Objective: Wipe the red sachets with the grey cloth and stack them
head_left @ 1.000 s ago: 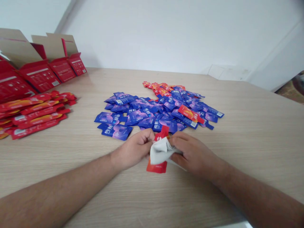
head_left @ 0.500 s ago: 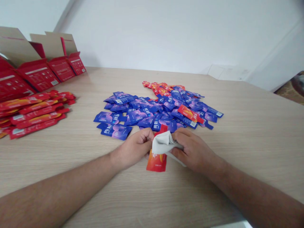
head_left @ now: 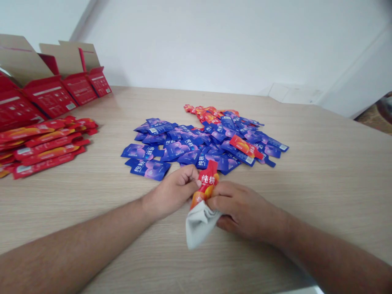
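Between my hands is a red and orange sachet (head_left: 207,179) with white lettering and a narrow neck pointing away from me. My left hand (head_left: 174,188) is closed on its left edge, the thumb on the front. In my right hand (head_left: 241,208) a pale grey cloth (head_left: 200,224) is bunched up, pressed over the sachet's lower end, which it hides. Just beyond my hands lies a loose pile of blue-purple sachets (head_left: 190,145), with a single red sachet (head_left: 245,146) on top at its right.
Open red cartons (head_left: 50,100) line the table's (head_left: 318,175) left back. In front of them several red sachets (head_left: 49,149) lie stacked. More red-orange sachets (head_left: 211,114) lie behind the blue pile. A white wall (head_left: 196,45) stands behind the table.
My right hand has moved the cloth down the sachet toward me, from its upper part to its lower end. The lettering now shows. My left hand stays nearly in place.
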Demonstrator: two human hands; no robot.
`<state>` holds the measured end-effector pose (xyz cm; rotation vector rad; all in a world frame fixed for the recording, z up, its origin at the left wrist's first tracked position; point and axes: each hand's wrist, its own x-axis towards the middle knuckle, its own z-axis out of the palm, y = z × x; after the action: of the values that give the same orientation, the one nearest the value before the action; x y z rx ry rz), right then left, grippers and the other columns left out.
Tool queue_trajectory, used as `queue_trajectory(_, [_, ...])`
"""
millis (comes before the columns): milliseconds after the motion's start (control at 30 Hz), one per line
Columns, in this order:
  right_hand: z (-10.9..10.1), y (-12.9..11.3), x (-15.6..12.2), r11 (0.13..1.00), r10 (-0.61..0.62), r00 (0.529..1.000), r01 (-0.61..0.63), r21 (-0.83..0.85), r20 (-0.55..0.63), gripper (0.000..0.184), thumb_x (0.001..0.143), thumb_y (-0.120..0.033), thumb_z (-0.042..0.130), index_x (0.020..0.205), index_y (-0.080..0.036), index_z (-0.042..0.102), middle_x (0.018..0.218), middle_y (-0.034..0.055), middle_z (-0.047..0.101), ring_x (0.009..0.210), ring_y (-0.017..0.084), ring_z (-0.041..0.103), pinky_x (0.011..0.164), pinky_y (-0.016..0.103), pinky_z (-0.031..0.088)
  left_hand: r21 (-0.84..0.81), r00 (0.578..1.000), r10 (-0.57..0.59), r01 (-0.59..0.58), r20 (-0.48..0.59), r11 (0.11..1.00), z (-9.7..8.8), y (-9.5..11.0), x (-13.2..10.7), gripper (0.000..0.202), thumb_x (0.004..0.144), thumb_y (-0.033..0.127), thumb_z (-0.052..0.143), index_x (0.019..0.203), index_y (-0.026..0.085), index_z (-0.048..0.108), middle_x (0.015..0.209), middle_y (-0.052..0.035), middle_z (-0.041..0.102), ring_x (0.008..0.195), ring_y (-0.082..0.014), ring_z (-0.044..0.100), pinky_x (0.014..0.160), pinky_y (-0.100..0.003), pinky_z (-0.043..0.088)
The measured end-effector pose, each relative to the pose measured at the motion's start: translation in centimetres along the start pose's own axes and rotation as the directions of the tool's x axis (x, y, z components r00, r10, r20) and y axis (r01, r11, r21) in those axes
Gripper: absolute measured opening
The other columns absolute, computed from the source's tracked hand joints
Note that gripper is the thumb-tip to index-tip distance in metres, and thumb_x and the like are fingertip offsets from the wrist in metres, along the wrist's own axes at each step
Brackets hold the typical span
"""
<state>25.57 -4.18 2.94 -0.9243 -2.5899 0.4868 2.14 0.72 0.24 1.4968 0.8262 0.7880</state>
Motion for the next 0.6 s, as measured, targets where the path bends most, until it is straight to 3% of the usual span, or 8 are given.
queue_trajectory(67, [-0.01,-0.11,-0.04,1.000,0.001,1.000,-0.001,-0.019,-0.004,0.017,0.093,-0.015,0.070,0.110,-0.020,0.071,0.113,0.0066,0.071,0.103,0.023,0.065,0.091,0.036,0.053,0.010,1.000,0.005,-0.005,0.000,1.000,-0.06,-0.01,0.03,0.024,0.093,0.038,0.068,0.086,0.018,0.056,0.075,0.0024,0.057,0.064,-0.0103,0.047,0.059,-0.023,0.039])
queue_trajectory(200, [-0.05,0.09,-0.17,0.994,0.093,0.988,-0.100,-0.050,-0.121,0.016,0.093,-0.017,0.070,0.109,-0.016,0.070,0.110,0.0102,0.070,0.103,0.026,0.064,0.091,0.040,0.053,-0.008,1.000,0.010,-0.010,-0.028,1.000,-0.03,-0.09,0.05,0.025,0.094,0.039,0.068,0.085,0.019,0.055,0.075,0.0018,0.058,0.064,-0.0110,0.049,0.058,-0.023,0.039])
queue_trajectory(367, [0.13,-0.33,-0.18,0.998,-0.051,0.999,0.051,-0.021,0.017,0.017,0.093,-0.016,0.072,0.109,-0.022,0.072,0.113,0.0049,0.071,0.101,0.021,0.065,0.090,0.034,0.053,-0.033,1.000,-0.008,0.007,-0.028,0.999,0.12,-0.13,-0.06,0.023,0.093,0.036,0.069,0.086,0.019,0.056,0.075,0.0027,0.056,0.064,-0.0099,0.047,0.057,-0.022,0.039])
queue_trajectory(533, [-0.06,0.02,-0.23,0.996,0.056,0.994,-0.062,-0.062,-0.094,0.019,0.093,-0.016,0.071,0.112,-0.018,0.070,0.116,0.0099,0.071,0.107,0.025,0.065,0.095,0.040,0.053,-0.063,0.999,-0.005,0.002,-0.044,0.998,0.24,-0.14,0.02,0.023,0.093,0.037,0.068,0.086,0.019,0.054,0.073,0.0034,0.055,0.061,-0.0096,0.046,0.056,-0.022,0.037])
queue_trajectory(600, [-0.06,0.01,-0.15,0.997,0.056,0.996,-0.060,-0.053,-0.073,0.017,0.093,-0.017,0.071,0.110,-0.018,0.071,0.115,0.0095,0.071,0.106,0.025,0.065,0.094,0.039,0.054,-0.057,0.999,-0.006,0.003,-0.046,0.998,0.23,-0.08,0.04,0.024,0.093,0.037,0.068,0.086,0.019,0.054,0.072,0.0038,0.055,0.060,-0.0093,0.046,0.055,-0.021,0.037])
